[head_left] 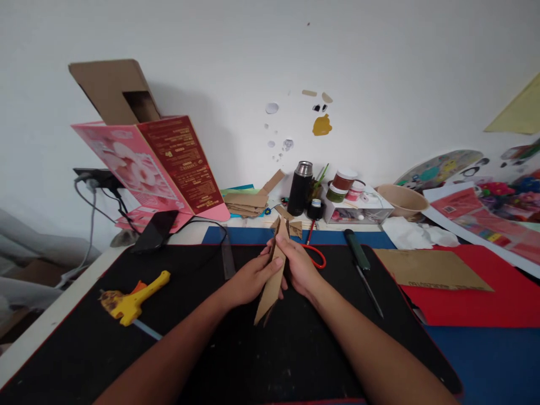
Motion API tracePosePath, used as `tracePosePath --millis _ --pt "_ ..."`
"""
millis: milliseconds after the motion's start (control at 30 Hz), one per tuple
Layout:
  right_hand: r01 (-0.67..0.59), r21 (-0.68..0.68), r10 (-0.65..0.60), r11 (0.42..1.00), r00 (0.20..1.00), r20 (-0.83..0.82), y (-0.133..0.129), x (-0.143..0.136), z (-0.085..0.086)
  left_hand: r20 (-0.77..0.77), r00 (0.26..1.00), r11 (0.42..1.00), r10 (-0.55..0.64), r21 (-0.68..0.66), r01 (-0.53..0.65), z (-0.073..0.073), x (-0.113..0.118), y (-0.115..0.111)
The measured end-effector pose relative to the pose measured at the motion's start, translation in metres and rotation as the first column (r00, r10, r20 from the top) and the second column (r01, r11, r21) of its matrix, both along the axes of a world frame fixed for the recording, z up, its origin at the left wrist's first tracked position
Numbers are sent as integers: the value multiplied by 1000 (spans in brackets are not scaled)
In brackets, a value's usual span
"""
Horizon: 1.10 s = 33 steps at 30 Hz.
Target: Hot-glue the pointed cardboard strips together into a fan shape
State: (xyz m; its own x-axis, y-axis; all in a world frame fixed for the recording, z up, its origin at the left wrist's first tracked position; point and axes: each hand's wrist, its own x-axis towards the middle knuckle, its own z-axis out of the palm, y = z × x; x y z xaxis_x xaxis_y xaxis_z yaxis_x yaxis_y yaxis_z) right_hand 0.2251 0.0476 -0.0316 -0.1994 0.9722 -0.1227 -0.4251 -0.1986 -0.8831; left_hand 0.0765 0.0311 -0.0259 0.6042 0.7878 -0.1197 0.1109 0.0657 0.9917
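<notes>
Forearms (181, 333): nearest, cut off by the bottom edge, reaching over a black mat (253, 365) that probably shields the bench (54, 316).
Cardboard piece (269, 296): centre of the frame, between both hands, folded or layered, slanting with its pointed end toward the bottom; its far side is hidden.
Left hand (248, 278): grip closed on the cardboard's left side, thumb across the front, likely pressing the layers together.
Right hand (297, 265): grip closed on the opposite side, perhaps steadying it; fingertips mostly hidden behind.
Glue gun (133, 301): left of frame, lying on its side, seemingly parked within reach.
Green-handled tool (358, 250): right of centre, thin end toward the camera, apart from the hands.
Red loop handle (320, 261): just beyond the right hand, its tool hard to make out.
</notes>
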Motion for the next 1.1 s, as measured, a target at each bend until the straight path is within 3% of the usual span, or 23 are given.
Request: tracePosePath --millis 267,533,767,900,1100 --pt "99 -47 -97 994 995 35 -1 -6 -5 18 999 995 33 96 -35 -8 7 0" --pt "17 0 -17 1000 999 -43 0 -3 -3 49 994 995 97 7 -97 -7 6 2" --pt "99 -35 -98 994 995 33 -3 -9 -2 7 994 979 106 172 -106 -15 8 3" --pt "100 -38 -98 994 994 53 -3 -8 -6 14 996 986 90 141 -91 -18 10 2" --pt "47 24 -45 999 998 -54 -3 -5 -5 32 989 984 147 98 -149 -15 11 3"
